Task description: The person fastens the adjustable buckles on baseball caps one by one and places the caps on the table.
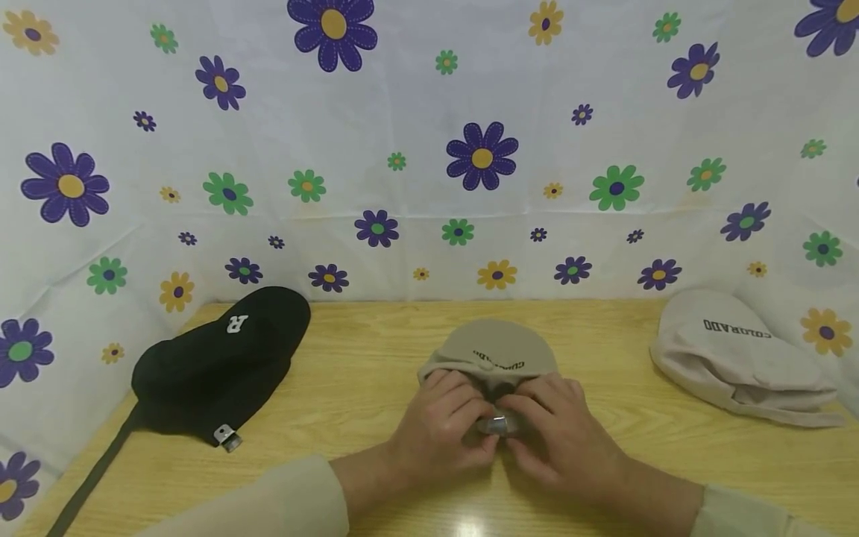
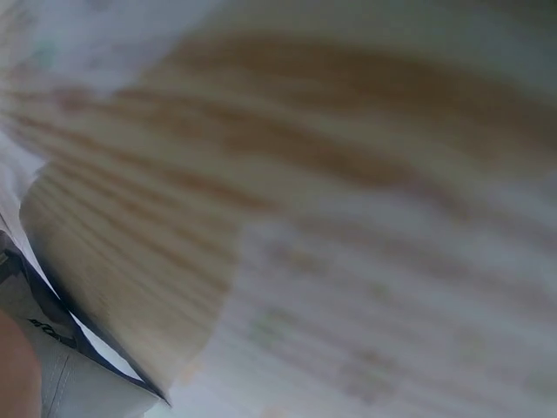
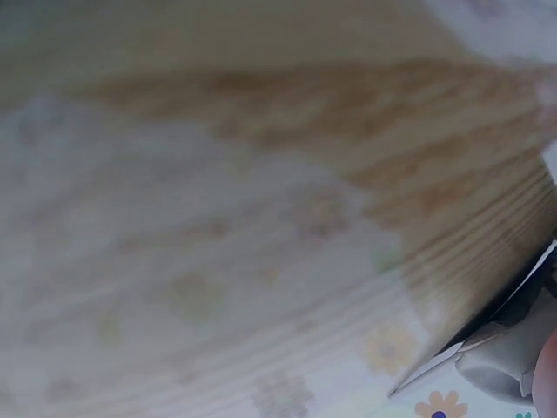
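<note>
In the head view a tan baseball cap (image 1: pixel 499 339) with dark COLORADO lettering lies at the middle of the table, its lettering upside down to me. My left hand (image 1: pixel 443 425) grips its near left side with curled fingers. Curled round the near right side is my right hand (image 1: pixel 567 436). Between the fingertips of both hands shows a shiny silver metal piece (image 1: pixel 499 425) at the cap's near edge; the fingers hide most of its strap. Each wrist view catches only a corner of the cap (image 2: pixel 87 383) beside a blurred bit of finger.
On the left lies a black cap (image 1: pixel 228 365) with a white R, its long strap (image 1: pixel 94 470) trailing toward the front. A light beige COLORADO cap (image 1: pixel 731 358) lies on the right. Behind the wooden table (image 1: pixel 376 335) hangs a white cloth (image 1: pixel 403 97) with printed flowers.
</note>
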Available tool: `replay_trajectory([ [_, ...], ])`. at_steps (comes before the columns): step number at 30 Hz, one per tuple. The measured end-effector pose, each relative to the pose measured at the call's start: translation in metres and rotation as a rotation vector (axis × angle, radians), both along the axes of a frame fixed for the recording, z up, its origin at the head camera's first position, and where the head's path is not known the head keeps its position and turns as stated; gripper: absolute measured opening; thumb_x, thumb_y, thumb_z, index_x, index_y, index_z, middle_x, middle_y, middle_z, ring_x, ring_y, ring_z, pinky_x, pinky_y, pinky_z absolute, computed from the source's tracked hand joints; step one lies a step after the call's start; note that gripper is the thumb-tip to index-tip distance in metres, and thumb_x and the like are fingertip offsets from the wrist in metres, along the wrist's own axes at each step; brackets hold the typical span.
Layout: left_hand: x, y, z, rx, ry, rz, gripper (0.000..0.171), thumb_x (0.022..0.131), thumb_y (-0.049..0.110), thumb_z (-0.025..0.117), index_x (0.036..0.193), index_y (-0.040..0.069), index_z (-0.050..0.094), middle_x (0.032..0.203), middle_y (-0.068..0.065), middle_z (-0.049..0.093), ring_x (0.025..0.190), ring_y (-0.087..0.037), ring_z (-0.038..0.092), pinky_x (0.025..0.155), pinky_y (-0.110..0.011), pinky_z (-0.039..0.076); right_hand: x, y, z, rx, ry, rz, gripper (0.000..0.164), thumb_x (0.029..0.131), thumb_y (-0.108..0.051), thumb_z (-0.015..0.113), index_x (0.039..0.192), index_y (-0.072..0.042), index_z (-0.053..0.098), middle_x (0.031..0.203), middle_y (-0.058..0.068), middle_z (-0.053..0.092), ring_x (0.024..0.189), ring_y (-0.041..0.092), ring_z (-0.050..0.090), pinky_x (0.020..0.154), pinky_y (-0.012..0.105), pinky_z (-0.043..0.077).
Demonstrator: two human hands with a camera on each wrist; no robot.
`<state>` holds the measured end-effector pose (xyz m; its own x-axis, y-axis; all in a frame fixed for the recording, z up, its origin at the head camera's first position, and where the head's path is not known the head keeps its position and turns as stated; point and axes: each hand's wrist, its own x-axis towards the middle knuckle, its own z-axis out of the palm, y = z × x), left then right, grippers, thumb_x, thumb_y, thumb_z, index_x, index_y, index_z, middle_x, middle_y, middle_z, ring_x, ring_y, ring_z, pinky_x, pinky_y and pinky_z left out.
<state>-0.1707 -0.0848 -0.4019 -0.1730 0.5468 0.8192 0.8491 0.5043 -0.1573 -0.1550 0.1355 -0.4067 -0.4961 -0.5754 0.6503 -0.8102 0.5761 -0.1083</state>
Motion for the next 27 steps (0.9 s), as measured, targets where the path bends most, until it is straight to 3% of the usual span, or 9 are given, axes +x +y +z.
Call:
replay_trajectory([
  [5,0.0006,-0.0003,-0.0016,-0.034,-0.021,0.005,0.018,0.069,0.022,0.078,0.083,0.015,0.069,0.082,0.008,0.066,0.081,-0.012,0.057,0.079,-0.028,0.045,-0.0006,-0.0008,0.0003,0.006,0.037,-0.001,0.028,0.089,-0.031,0.066,0.113,-0.017,0.067,0.110,-0.005,0.066,0.100,0.014,0.052,0.082,0.033,0.032],
  [10,0.0020,0.0019,-0.0032,-0.099,-0.040,0.002,0.016,0.072,0.023,0.079,0.086,0.017,0.071,0.085,0.008,0.066,0.085,-0.012,0.058,0.080,-0.027,0.045,-0.0001,-0.0012,0.0007,0.044,0.048,-0.069,0.015,0.081,-0.021,0.072,0.095,-0.019,0.070,0.095,-0.008,0.066,0.093,0.012,0.053,0.080,0.034,0.033],
  [14,0.0025,0.0048,-0.0015,-0.060,0.016,-0.068,0.008,0.079,0.014,0.070,0.086,0.014,0.071,0.088,0.003,0.066,0.087,-0.014,0.059,0.084,-0.027,0.048,0.0006,0.0000,0.0016,0.086,0.005,-0.143,0.011,0.080,-0.020,0.075,0.089,-0.021,0.070,0.091,-0.010,0.065,0.091,0.010,0.053,0.080,0.033,0.034],
  [16,0.0026,0.0054,-0.0004,-0.002,0.032,-0.072,0.010,0.081,0.010,0.065,0.090,0.011,0.068,0.094,-0.001,0.065,0.091,-0.018,0.059,0.087,-0.030,0.047,0.0007,0.0004,0.0019,0.093,-0.017,-0.164,0.010,0.080,-0.021,0.076,0.089,-0.022,0.071,0.091,-0.010,0.065,0.091,0.010,0.053,0.081,0.032,0.034],
  [18,0.0025,0.0049,-0.0002,0.064,0.016,-0.036,0.017,0.082,0.007,0.060,0.098,0.008,0.066,0.102,-0.004,0.062,0.096,-0.020,0.057,0.088,-0.033,0.045,0.0005,0.0005,0.0016,0.095,-0.030,-0.177,0.011,0.080,-0.020,0.077,0.088,-0.022,0.071,0.091,-0.010,0.066,0.091,0.010,0.053,0.081,0.033,0.035],
  [21,0.0028,0.0027,-0.0012,0.123,-0.057,0.100,0.032,0.082,0.007,0.053,0.113,0.004,0.061,0.114,-0.009,0.057,0.103,-0.024,0.051,0.087,-0.037,0.039,0.0003,0.0004,0.0008,0.097,-0.035,-0.191,0.011,0.078,-0.020,0.078,0.088,-0.022,0.072,0.090,-0.011,0.066,0.091,0.010,0.054,0.081,0.032,0.035],
  [24,0.0024,0.0002,-0.0032,0.101,-0.121,0.237,0.045,0.078,0.009,0.049,0.122,0.003,0.058,0.120,-0.011,0.055,0.104,-0.026,0.048,0.085,-0.038,0.037,-0.0001,0.0004,-0.0002,0.089,-0.042,-0.199,0.013,0.077,-0.019,0.079,0.087,-0.022,0.070,0.089,-0.011,0.065,0.091,0.010,0.053,0.079,0.031,0.035],
  [27,0.0011,-0.0013,-0.0049,0.054,-0.167,0.303,0.053,0.073,0.011,0.052,0.125,0.005,0.056,0.121,-0.010,0.054,0.104,-0.025,0.047,0.085,-0.038,0.038,-0.0009,0.0008,0.0001,0.016,-0.062,-0.193,0.019,0.076,-0.015,0.078,0.087,-0.020,0.064,0.086,-0.012,0.059,0.085,0.006,0.050,0.078,0.030,0.035],
])
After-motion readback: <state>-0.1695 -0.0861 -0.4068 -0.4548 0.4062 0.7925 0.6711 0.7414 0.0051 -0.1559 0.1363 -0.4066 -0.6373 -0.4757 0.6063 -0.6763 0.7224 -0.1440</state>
